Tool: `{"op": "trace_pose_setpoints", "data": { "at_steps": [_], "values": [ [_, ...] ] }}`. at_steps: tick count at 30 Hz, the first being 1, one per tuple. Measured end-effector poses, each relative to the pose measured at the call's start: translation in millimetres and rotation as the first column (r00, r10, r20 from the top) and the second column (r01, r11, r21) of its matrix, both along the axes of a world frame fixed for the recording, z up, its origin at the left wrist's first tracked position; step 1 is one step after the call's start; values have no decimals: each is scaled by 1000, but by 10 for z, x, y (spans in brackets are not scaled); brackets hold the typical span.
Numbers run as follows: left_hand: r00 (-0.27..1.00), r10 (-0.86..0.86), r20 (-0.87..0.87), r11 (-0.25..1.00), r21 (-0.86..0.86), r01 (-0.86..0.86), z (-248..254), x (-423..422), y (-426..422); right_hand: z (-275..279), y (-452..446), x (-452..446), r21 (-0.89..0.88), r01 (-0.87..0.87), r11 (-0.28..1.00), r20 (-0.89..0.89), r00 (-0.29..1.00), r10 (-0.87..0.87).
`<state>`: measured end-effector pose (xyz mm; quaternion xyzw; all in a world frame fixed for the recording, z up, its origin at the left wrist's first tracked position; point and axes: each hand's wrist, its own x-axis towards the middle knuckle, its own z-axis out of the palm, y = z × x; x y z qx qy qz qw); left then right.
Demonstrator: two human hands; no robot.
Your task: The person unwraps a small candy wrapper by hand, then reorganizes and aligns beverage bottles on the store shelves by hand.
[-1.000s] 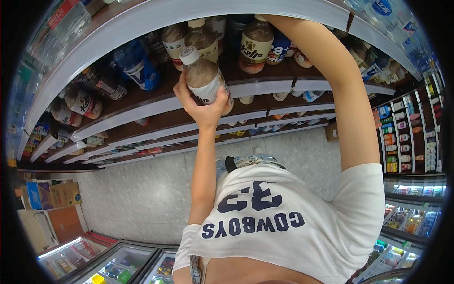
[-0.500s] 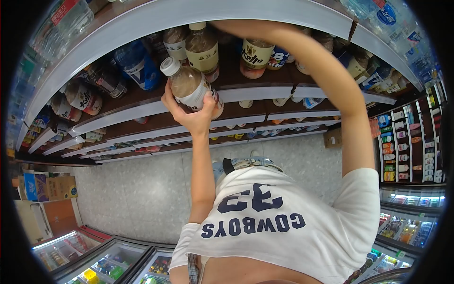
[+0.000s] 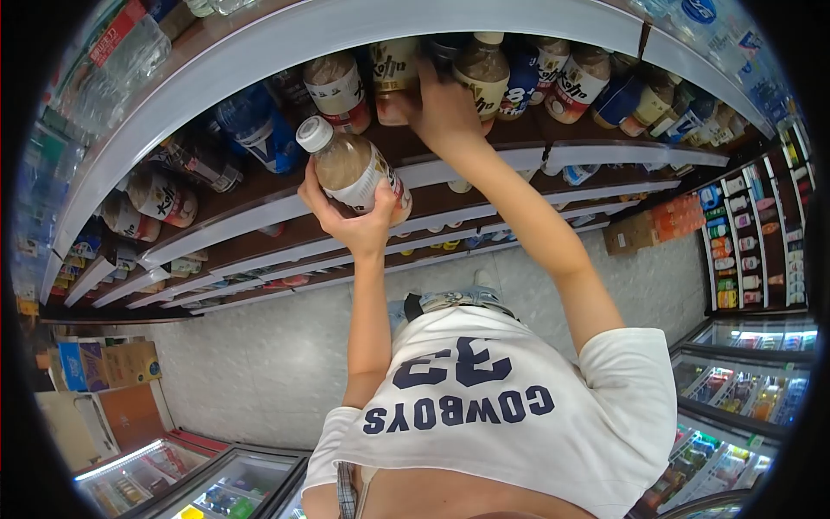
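My left hand [image 3: 350, 227] is wrapped around a clear plastic bottle [image 3: 346, 169] of brown milky drink. It has a white cap and a white label, and it tilts in front of the shelf edge. My right hand [image 3: 450, 117] reaches onto the upper shelf, its fingers blurred. It is against the right side of a cream-labelled drink bottle [image 3: 394, 73], whose top is hidden by the shelf above. Just right of this hand stands another cream-labelled bottle [image 3: 482, 73]. A white-and-red-labelled bottle [image 3: 337, 93] stands behind the held one.
Blue-labelled bottles [image 3: 259, 130] and more drinks line the shelf [image 3: 510, 156]. Another shelf edge [image 3: 346, 22] curves overhead. Lower shelves run beneath. Cartons [image 3: 108, 363] are stacked at left, and cardboard boxes [image 3: 653, 227] sit on the floor at right. Lit coolers [image 3: 735, 389] stand behind me.
My right hand has come down from behind the upper shelf edge to among the bottles. The cream-labelled bottle beside it sits farther back. My left hand still holds its bottle.
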<state>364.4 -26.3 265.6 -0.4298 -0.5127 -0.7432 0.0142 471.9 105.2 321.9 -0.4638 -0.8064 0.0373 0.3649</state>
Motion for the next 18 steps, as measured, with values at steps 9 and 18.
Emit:
{"op": "trace_pose_setpoints", "data": {
  "at_steps": [9,18],
  "values": [
    [991,-130,1,991,-15,130,-57,-187,-119,-270,-191,-269,-150,134,980,-206,965,-163],
    [979,-201,-39,979,-22,201,-87,-262,-264,-512,20,-405,-69,177,982,-299,935,-190]
  ]
}}
